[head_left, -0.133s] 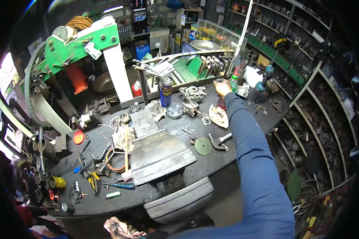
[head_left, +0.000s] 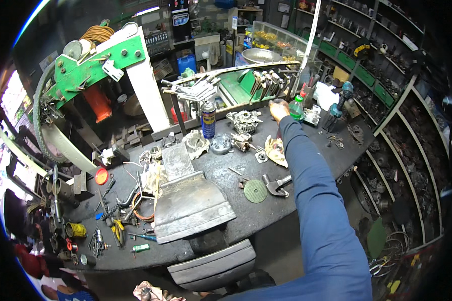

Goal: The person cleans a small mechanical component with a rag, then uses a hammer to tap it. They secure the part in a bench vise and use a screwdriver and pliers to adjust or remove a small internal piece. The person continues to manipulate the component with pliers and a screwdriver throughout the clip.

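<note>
My right arm stretches across the workbench [head_left: 221, 220] to its far side. There my right hand [head_left: 278, 109] is closed, its fingers curled by a green bottle [head_left: 297, 108] with a red top; what it grips is hidden. A silvery alternator [head_left: 244, 122] lies just left of that hand. Under the forearm are a stained cloth [head_left: 275, 152] and a sliver of something red. At the lower edge a pinkish rag [head_left: 158, 293] is bunched around a dark part, seemingly in my left hand [head_left: 144, 291], which is mostly cut off.
A hammer [head_left: 277, 186] and a green abrasive disc [head_left: 256, 191] lie near the front edge. A blue spray can [head_left: 208, 120] stands at the back. Mid-bench sits a large grey metal block [head_left: 193, 205]; pliers [head_left: 118, 232] are left of it. A teal power tool [head_left: 339, 105] stands far right.
The whole view has shifted slightly, with the bench's left side and front lower in the picture. My right hand stays beside the green bottle, and more of the bottle shows.
</note>
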`<state>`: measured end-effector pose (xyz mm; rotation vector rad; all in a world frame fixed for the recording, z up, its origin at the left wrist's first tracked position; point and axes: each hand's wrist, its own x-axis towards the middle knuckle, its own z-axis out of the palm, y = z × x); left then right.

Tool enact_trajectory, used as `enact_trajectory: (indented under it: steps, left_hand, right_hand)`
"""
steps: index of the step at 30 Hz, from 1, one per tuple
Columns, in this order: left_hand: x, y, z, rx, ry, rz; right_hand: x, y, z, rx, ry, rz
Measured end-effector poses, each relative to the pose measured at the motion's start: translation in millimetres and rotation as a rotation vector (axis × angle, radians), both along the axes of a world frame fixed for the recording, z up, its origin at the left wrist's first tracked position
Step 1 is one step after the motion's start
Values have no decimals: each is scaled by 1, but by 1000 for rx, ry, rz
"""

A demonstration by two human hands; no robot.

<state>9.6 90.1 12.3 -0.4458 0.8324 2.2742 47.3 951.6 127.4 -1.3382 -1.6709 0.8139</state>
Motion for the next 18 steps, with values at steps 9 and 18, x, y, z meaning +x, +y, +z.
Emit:
enact_trajectory:
  steps: [9, 18]
  left_hand:
    - [74, 7, 77, -156, 149, 120]
    - [102, 32, 98, -288, 127, 265]
  right_hand:
    - [-50, 35, -62, -77, 271, 6]
    - [-56, 46, -36, 45, -82, 27]
